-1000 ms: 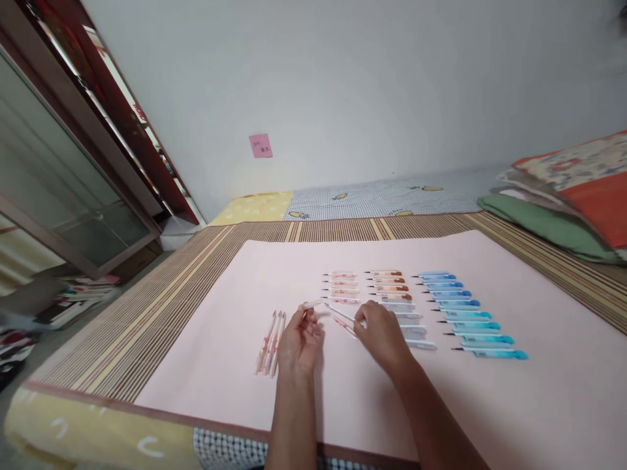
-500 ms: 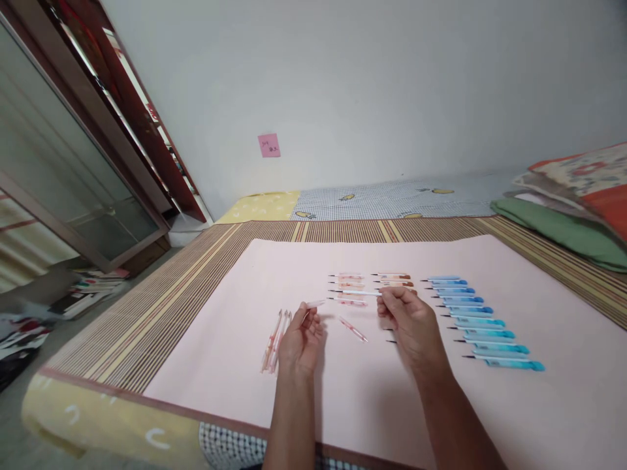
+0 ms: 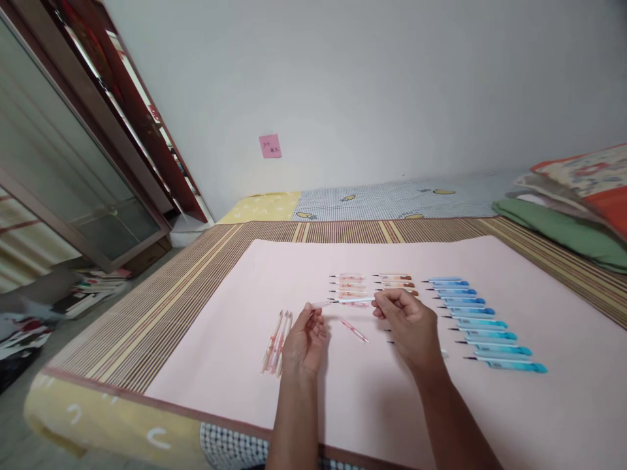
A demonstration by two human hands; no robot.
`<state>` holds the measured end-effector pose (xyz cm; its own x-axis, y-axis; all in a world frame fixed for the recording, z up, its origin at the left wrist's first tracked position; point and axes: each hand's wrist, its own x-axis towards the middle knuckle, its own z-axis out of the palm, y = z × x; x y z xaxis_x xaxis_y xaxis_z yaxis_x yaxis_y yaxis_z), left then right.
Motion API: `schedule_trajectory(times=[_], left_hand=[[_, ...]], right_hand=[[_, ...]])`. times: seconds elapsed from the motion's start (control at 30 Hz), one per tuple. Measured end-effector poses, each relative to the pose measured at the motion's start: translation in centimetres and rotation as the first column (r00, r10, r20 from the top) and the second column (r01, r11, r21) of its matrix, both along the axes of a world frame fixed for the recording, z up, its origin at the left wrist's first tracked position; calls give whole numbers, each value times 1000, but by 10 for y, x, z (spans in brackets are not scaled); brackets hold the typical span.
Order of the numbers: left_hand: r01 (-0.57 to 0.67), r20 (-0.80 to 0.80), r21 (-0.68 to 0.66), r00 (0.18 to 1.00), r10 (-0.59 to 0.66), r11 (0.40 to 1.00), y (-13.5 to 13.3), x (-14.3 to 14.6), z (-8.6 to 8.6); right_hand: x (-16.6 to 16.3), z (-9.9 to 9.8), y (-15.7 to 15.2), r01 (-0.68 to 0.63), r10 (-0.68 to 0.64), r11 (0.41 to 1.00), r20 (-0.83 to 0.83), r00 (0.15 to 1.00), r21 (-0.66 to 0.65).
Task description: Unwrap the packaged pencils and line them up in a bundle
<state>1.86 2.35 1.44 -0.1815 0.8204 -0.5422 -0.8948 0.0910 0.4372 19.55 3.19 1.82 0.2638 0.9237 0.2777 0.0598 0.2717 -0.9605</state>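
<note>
My left hand (image 3: 304,341) pinches a clear pink pen cap (image 3: 319,304) just above the pink sheet (image 3: 235,339). A thin pen (image 3: 353,300) is pinched in my right hand (image 3: 409,324), its dark tip pointing left at the cap's mouth, almost touching it. One loose pink pen (image 3: 353,329) lies on the sheet between my hands. A bundle of pink pen barrels (image 3: 277,341) lies just left of my left hand. Beyond my hands lie a row of pink pens (image 3: 349,285), a row of brown pens (image 3: 396,282) and a row of blue pens (image 3: 477,322).
The sheet covers a striped mat (image 3: 147,307) on a bed. Folded bedding (image 3: 568,215) is stacked at the right. A glass-fronted cabinet (image 3: 63,170) and a pile of books (image 3: 93,287) stand at the left. A pink note (image 3: 270,145) is stuck on the wall.
My right hand lifted a pen from near the loose one, carried it up to the rows, then brought it left until its tip met the cap in my left hand.
</note>
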Motion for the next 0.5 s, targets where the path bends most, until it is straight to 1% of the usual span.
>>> schedule_trajectory(times=[0.27,0.5], left_hand=[[29,-75,64,997,-24,998,-1,2,-3],[159,-142,187,981,-134,969,-4,10,-4]], right_hand=[[-4,3,-1,-25,25,1000,13,1000,9],[-8,-1,-2,-107,105,994,79,991,22]])
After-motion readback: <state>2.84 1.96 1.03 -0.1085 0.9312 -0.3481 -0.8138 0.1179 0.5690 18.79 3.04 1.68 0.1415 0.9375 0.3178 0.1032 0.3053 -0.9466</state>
